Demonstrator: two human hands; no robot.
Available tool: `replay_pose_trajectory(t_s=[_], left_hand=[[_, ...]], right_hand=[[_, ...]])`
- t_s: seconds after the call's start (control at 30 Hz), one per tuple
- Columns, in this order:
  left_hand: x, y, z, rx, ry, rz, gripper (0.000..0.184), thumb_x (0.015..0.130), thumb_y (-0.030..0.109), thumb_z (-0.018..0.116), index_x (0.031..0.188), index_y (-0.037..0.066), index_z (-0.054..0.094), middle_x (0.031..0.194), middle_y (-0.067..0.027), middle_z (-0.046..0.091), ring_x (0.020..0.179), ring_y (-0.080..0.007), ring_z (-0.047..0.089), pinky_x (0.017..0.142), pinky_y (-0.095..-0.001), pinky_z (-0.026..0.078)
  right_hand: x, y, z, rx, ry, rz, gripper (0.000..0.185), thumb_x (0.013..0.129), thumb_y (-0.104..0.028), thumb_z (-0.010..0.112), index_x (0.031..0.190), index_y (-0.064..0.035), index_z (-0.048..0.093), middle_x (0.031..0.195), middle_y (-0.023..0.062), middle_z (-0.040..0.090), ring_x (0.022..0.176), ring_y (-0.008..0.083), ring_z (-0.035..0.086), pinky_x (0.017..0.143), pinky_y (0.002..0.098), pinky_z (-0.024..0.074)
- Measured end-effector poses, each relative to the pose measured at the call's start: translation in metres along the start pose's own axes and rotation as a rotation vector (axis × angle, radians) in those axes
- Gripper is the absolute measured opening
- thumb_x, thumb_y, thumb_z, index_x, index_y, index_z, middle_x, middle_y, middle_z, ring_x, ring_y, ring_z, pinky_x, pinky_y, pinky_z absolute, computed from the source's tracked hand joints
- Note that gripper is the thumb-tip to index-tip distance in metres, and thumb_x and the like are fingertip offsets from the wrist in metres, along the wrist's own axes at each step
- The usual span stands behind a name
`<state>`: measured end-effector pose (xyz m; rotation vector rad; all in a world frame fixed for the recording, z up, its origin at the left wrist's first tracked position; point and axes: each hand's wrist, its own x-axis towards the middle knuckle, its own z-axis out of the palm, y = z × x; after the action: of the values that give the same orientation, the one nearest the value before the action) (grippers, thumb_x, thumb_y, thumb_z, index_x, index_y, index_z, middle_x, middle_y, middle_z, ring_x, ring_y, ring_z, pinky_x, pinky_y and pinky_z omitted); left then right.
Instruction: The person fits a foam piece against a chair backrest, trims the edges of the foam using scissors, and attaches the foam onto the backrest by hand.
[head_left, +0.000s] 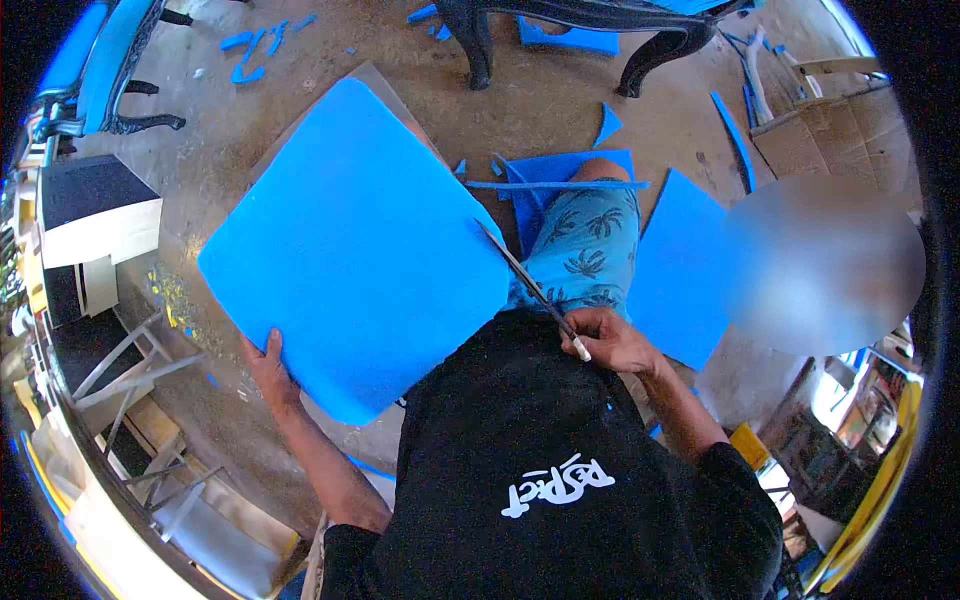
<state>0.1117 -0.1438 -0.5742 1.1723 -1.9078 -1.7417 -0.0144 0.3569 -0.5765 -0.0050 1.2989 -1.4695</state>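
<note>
Here, right hand holds a knife, apparently

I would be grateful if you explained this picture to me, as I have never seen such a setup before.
There is no machine here, only a person working with bare hands. The single picture comes from a camera on that person's head, looking forward and down, so their black shirt fills the lower middle. The left hand holds a large blue slab, probably foam, by its edge, thumb on top. The right hand grips a long thin tool, seemingly a knife, its tip at the slab's right side; whether it touches is unclear. On the floor lie blue scraps and, to the right, another blue sheet.
</note>
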Motion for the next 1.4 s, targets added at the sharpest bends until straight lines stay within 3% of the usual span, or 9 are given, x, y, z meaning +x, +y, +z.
replay_pose_trajectory(t_s=[0.1, 0.67, 1.07, 1.4], left_hand=[[0.004, -0.004, -0.003, 0.101, -0.014, 0.029, 0.063, 0.091, 0.007, 0.066, 0.146, 0.003, 0.036, 0.134, -0.0159, 0.052, 0.114, -0.0291, 0.055, 0.098, -0.043, 0.045], [-0.008, 0.002, 0.007, -0.014, -0.037, 0.003, 0.064, 0.091, 0.005, 0.065, 0.147, 0.006, 0.036, 0.135, -0.0143, 0.052, 0.117, -0.0281, 0.052, 0.1, -0.0422, 0.043], [-0.007, -0.003, 0.006, -0.032, -0.037, 0.01, 0.067, 0.089, 0.007, 0.068, 0.148, 0.004, 0.035, 0.135, -0.0137, 0.052, 0.116, -0.0276, 0.053, 0.1, -0.0409, 0.043], [-0.002, -0.009, -0.002, -0.063, -0.057, 0.03, 0.067, 0.089, 0.007, 0.068, 0.147, 0.003, 0.034, 0.133, -0.0141, 0.052, 0.115, -0.0274, 0.053, 0.098, -0.0417, 0.044]], right_hand=[[0.0, 0.003, 0.001, 0.002, 0.007, -0.025, 0.015, 0.093, -0.017, 0.066, 0.085, -0.0069, 0.059, 0.073, -0.0059, 0.049, 0.069, 0.0051, 0.044, 0.061, 0.0247, 0.0341], [0.018, -0.008, -0.005, -0.068, 0.034, -0.045, 0.025, 0.091, -0.028, 0.067, 0.082, -0.0078, 0.057, 0.072, -0.0065, 0.046, 0.069, 0.0056, 0.04, 0.06, 0.0265, 0.0302], [0.02, -0.012, -0.002, -0.049, 0.043, -0.001, 0.021, 0.094, -0.023, 0.066, 0.082, -0.0079, 0.059, 0.071, -0.0067, 0.047, 0.068, 0.005, 0.041, 0.059, 0.0261, 0.032], [0.025, -0.01, -0.005, -0.053, 0.048, -0.032, 0.026, 0.093, -0.027, 0.067, 0.081, -0.0071, 0.057, 0.07, -0.0057, 0.046, 0.067, 0.0056, 0.041, 0.058, 0.026, 0.0314]])
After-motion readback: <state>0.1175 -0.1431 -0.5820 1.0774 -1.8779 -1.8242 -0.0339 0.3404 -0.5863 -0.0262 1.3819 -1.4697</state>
